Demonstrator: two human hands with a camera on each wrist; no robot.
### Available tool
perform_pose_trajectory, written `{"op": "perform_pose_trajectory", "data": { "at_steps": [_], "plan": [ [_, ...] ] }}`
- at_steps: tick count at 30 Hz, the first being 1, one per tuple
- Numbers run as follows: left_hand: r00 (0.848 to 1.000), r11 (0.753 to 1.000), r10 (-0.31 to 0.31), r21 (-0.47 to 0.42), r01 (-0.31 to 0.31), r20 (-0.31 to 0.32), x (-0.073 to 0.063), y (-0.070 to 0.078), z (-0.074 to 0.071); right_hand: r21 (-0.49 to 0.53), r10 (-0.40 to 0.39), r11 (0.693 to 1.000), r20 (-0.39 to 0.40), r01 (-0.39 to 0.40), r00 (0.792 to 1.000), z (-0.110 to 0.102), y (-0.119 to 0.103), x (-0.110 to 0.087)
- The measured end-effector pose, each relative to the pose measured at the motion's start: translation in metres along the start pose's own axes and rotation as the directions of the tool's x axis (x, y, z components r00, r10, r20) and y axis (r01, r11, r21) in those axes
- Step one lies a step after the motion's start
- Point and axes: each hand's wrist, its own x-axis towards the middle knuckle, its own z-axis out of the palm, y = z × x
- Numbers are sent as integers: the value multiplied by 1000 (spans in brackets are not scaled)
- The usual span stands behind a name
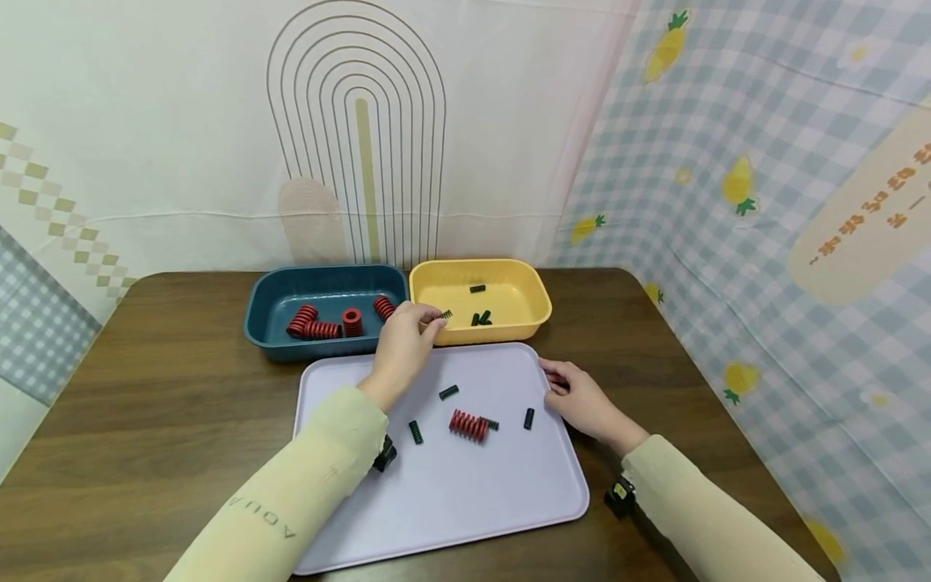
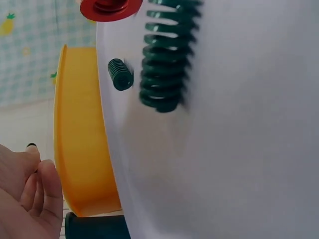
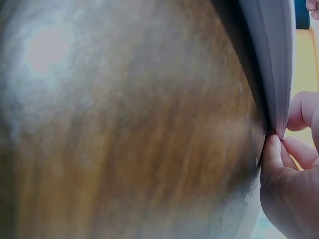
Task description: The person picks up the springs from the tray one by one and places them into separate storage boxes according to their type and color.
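Note:
My left hand (image 1: 407, 343) pinches a small dark green spring (image 1: 447, 314) between thumb and fingertips, over the near left part of the yellow bin (image 1: 534, 327). In the left wrist view the fingers hide that spring. At the right edge of the pale lilac tray (image 1: 465, 501), my right hand (image 1: 582, 400) grips the rim, as the right wrist view also shows. On the tray lie a red spring (image 1: 469, 425), a green spring (image 1: 493, 424) against its right end, and more green springs (image 1: 415, 432), one of them near the right hand.
Several green springs (image 1: 478, 288) lie in the yellow bin. A dark blue bin (image 1: 280, 349) beside it on the left holds several red springs (image 1: 322, 330). Both bins stand behind the tray on a brown wooden table (image 1: 160, 436), with patterned cloth (image 1: 509, 121) hanging behind.

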Motion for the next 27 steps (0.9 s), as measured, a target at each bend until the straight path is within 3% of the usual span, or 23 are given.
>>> {"op": "perform_pose_trajectory", "data": {
  "at_steps": [9,18,27],
  "plan": [
    [999,996,-32,80,31,14,7,2,2,14,-8,1000,5,8,1000,-1,1,0],
    [1000,994,-26,111,24,15,7,1,1,5,-17,1000,6,17,1000,0,2,1],
    [999,999,-28,36,26,34,5,-1,0,3,-20,1000,5,20,1000,-1,1,-1]
  ]
}}
